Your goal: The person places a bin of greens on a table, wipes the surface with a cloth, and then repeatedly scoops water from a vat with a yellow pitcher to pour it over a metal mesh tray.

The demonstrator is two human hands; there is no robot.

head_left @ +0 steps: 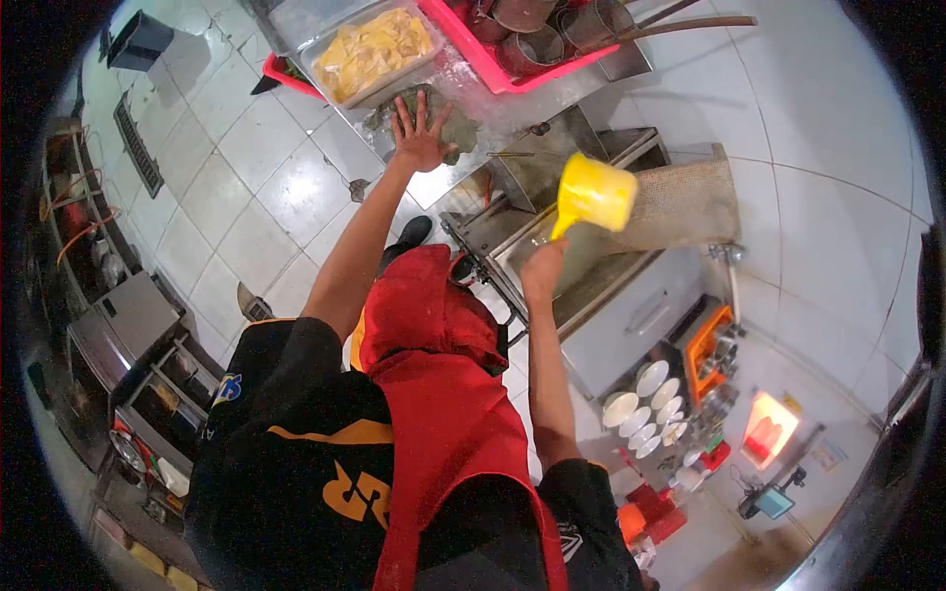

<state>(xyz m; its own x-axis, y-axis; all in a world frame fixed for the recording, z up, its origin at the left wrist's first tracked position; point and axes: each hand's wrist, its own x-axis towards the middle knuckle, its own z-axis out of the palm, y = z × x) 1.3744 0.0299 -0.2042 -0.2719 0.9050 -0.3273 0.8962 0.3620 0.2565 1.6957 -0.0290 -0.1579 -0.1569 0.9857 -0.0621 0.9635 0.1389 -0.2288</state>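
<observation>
My left hand (pixel 422 148) lies flat with spread fingers on a crumpled grey-green cloth (pixel 463 128), which rests on the metal counter (pixel 389 148). Just beyond the fingertips stands a clear tub (pixel 345 94) of yellowish food pieces (pixel 372 51). My right hand (pixel 543 268) is closed around the handle of a yellow plastic dipper (pixel 598 193). It holds the dipper raised over a metal basin or fryer (pixel 581 251); the dipper's inside is hidden, and its outline is slightly blurred.
A pink basket (pixel 493 79) with metal cylinders (pixel 532 51) and long handles sits at the back. Mesh (pixel 685 202) lies beyond the dipper. White bowls (pixel 641 409) and an orange tray (pixel 705 360) are at right. A black bin (pixel 140 41) stands on the tiled floor (pixel 266 148).
</observation>
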